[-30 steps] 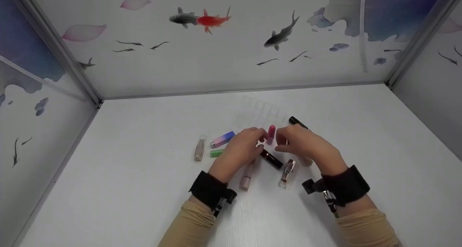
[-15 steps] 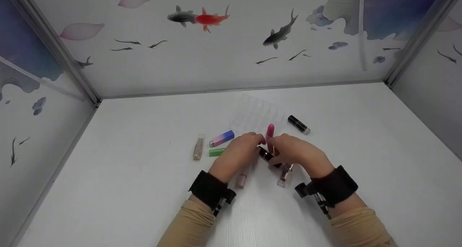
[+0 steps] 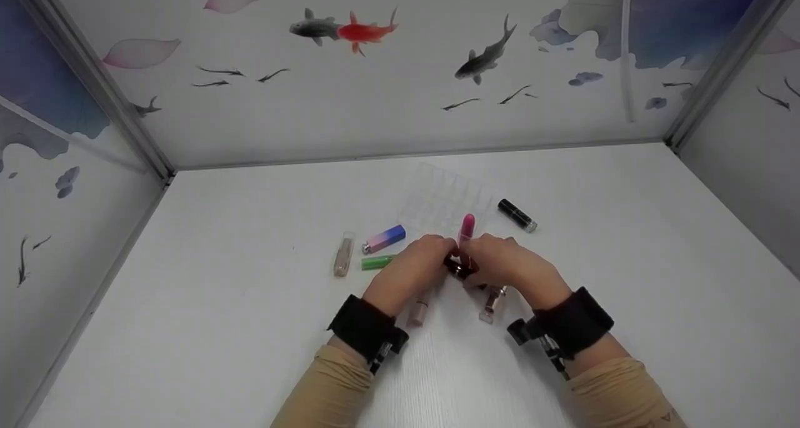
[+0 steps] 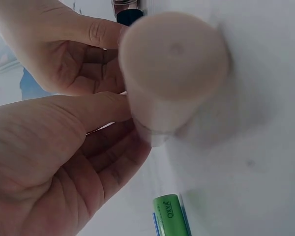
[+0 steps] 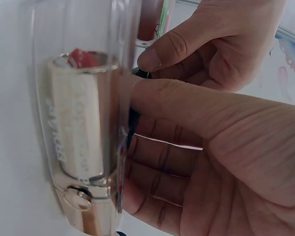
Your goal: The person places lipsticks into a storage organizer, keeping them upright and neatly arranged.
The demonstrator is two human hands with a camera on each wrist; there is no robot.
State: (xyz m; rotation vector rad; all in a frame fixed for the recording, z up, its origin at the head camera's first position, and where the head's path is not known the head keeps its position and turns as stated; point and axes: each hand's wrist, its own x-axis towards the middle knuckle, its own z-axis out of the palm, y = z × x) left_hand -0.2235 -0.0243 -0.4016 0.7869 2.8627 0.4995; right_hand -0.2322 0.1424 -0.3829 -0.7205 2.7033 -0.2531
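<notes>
— Up close, centre of the head view: fingertips of the left hand (image 3: 409, 272) and right hand (image 3: 509, 267) meeting, curled and pinched around a pink lipstick (image 3: 466, 228) held upright. What else in that grip?

— Hard to tell. Just below the pink tip, a dark tube (image 3: 461, 269) wedged between both sets of fingers; unclear which hand carries it. Seen from the left wrist: thumb and forefinger bent inward, facing the other hand's fingers.

— And directly beneath the hands?

— Lying on the white table (image 3: 219, 328), below the left hand, a pale beige tube (image 3: 417, 309), filling the upper middle of the left wrist view (image 4: 174, 73). Below the right hand, a clear-cased lipstick (image 3: 492, 304), looming at the left of the right wrist view (image 5: 83, 123), red bullet visible inside.

— Further out?

— Left of centre: a green tube (image 3: 377, 262), a pink-to-blue gradient tube (image 3: 385, 238) above it, and a clear tube (image 3: 343, 255) farthest left. Right of centre, upper: a black tube (image 3: 516, 215), apart from the hands. Behind the hands, a transparent compartment tray (image 3: 444, 194), barely distinguishable from the table. Black wrist straps (image 3: 365, 331) over tan sleeves (image 3: 325, 390) at the bottom of the frame.
</notes>
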